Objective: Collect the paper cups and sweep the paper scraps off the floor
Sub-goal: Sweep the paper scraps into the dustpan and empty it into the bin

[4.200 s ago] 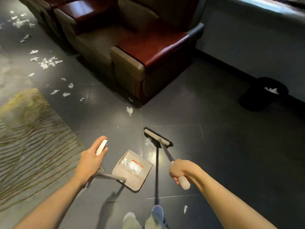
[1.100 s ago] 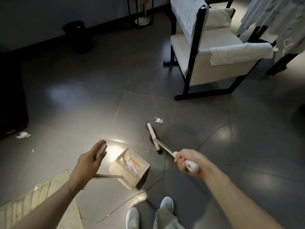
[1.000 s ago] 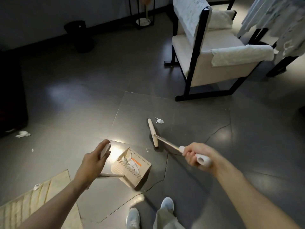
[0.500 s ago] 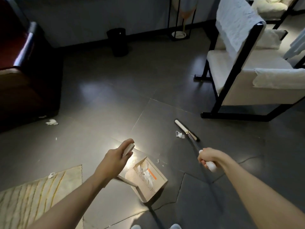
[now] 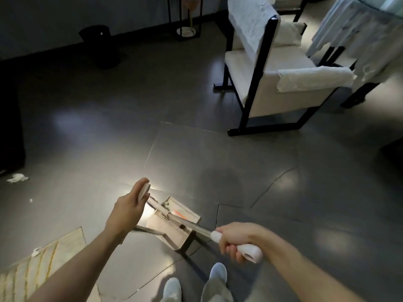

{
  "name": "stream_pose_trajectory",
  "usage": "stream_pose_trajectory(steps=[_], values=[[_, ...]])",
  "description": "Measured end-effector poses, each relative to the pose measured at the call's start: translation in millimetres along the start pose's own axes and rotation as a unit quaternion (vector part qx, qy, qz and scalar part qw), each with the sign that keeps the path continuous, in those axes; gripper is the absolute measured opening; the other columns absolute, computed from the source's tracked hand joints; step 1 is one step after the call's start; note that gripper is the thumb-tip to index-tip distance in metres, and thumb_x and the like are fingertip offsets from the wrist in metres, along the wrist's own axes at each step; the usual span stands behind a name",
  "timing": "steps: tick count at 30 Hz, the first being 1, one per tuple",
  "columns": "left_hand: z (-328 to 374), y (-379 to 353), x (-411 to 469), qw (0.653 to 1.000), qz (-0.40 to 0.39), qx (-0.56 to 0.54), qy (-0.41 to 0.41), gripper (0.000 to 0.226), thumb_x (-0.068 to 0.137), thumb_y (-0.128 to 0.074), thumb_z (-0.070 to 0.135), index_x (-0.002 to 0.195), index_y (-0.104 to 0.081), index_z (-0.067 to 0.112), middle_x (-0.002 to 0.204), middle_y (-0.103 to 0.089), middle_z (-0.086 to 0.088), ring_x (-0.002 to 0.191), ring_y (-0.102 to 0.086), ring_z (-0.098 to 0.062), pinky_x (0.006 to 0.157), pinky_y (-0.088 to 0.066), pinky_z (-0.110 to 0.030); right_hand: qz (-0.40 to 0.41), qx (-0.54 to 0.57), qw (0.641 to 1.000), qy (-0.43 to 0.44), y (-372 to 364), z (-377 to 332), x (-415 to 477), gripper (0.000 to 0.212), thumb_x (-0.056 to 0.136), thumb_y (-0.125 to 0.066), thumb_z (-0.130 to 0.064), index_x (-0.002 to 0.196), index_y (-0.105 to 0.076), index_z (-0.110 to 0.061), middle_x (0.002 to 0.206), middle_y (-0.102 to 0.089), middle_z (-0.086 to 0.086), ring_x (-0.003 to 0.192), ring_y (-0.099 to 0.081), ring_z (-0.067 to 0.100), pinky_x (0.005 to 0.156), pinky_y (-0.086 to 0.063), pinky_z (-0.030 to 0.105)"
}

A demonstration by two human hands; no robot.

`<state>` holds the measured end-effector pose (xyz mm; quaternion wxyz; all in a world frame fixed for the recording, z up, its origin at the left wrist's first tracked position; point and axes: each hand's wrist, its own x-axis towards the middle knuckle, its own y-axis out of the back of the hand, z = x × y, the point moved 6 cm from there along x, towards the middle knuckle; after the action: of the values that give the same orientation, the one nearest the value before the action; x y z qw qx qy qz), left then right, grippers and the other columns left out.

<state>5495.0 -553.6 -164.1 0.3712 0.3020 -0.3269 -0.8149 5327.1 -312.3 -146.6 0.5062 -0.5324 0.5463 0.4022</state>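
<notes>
Curling round the white grip of the broom (image 5: pixel 196 228), the fingers (image 5: pixel 231 250) of the right hand (image 5: pixel 236 239) hold it low. Its metal shaft slants up and left across the dustpan (image 5: pixel 165 222), and its blurred head lies at the pan's mouth. The left hand (image 5: pixel 128 211) grips the pale top of the dustpan's long handle, thumb over its end. The pan tilts just ahead of the shoes (image 5: pixel 173 288); whether it touches the floor (image 5: pixel 218 162) cannot be told. One paper scrap (image 5: pixel 17 177) lies far left beside a dark sofa (image 5: pixel 8 127), and a smaller scrap (image 5: pixel 36 251) sits on the rug (image 5: pixel 32 271) at its edge. Bare tile stretches open ahead, up to the black frame of the white chair (image 5: pixel 272 83) and a black bin (image 5: pixel 100 46) near the wall.
</notes>
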Motion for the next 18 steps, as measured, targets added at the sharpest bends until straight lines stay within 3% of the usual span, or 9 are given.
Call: stream_pose_trajectory(steps=[3, 7, 10, 14, 18], values=[[-5.8, -0.3, -22.7, 0.999, 0.005, -0.030, 0.016, 0.031, 0.099, -0.041, 0.038, 0.126, -0.033, 0.050, 0.090, -0.064, -0.007, 0.071, -0.059, -0.023, 0.070, -0.051, -0.039, -0.013, 0.035, 0.999, 0.026, -1.6, 7.3, -28.0, 0.059, 0.082, -0.045, -0.001, 0.138, -0.045, -0.019, 0.046, -0.047, -0.004, 0.035, -0.040, 0.002, 0.032, -0.033, 0.014], [-19.1, 7.8, -75.1, 0.997, 0.065, -0.036, 0.037, 0.028, 0.094, -0.036, 0.051, 0.122, -0.033, 0.052, 0.083, -0.065, -0.002, 0.063, -0.057, -0.010, 0.061, -0.049, -0.035, -0.021, 0.049, 0.997, 0.052, -5.2, 16.1, -52.6, 0.063, 0.088, -0.039, 0.000, 0.147, -0.033, -0.022, 0.044, -0.040, -0.005, 0.031, -0.036, 0.001, 0.029, -0.029, 0.013], [-33.1, 10.6, -127.1, 0.990, 0.106, -0.060, 0.077, 0.041, 0.088, -0.029, 0.062, 0.126, -0.034, 0.049, 0.095, -0.064, 0.002, 0.070, -0.058, -0.010, 0.069, -0.044, -0.032, -0.009, 0.022, 0.996, 0.087, -10.8, 20.2, -63.4, 0.062, 0.087, -0.038, 0.004, 0.138, -0.036, -0.030, 0.044, -0.039, -0.004, 0.030, -0.036, 0.002, 0.029, -0.028, 0.012], [-49.6, 12.6, -212.8, 0.974, 0.169, -0.079, 0.130, 0.038, 0.095, -0.038, 0.048, 0.133, -0.037, 0.041, 0.127, -0.059, -0.001, 0.095, -0.064, -0.029, 0.087, -0.050, -0.041, 0.005, -0.028, 0.994, 0.106, -20.0, 28.7, -76.3, 0.060, 0.087, -0.038, 0.005, 0.145, -0.037, -0.012, 0.043, -0.039, -0.002, 0.028, -0.035, 0.003, 0.028, -0.028, 0.012], [-65.7, 11.2, -308.0, 0.949, 0.235, -0.131, 0.167, 0.036, 0.096, -0.050, 0.029, 0.132, -0.045, 0.028, 0.130, -0.055, -0.003, 0.103, -0.060, -0.031, 0.092, -0.049, -0.047, 0.004, -0.076, 0.990, 0.115, -51.5, 52.4, -72.7, 0.056, 0.088, -0.039, 0.005, 0.141, -0.036, -0.010, 0.044, -0.041, -0.001, 0.029, -0.037, 0.003, 0.028, -0.030, 0.012]])
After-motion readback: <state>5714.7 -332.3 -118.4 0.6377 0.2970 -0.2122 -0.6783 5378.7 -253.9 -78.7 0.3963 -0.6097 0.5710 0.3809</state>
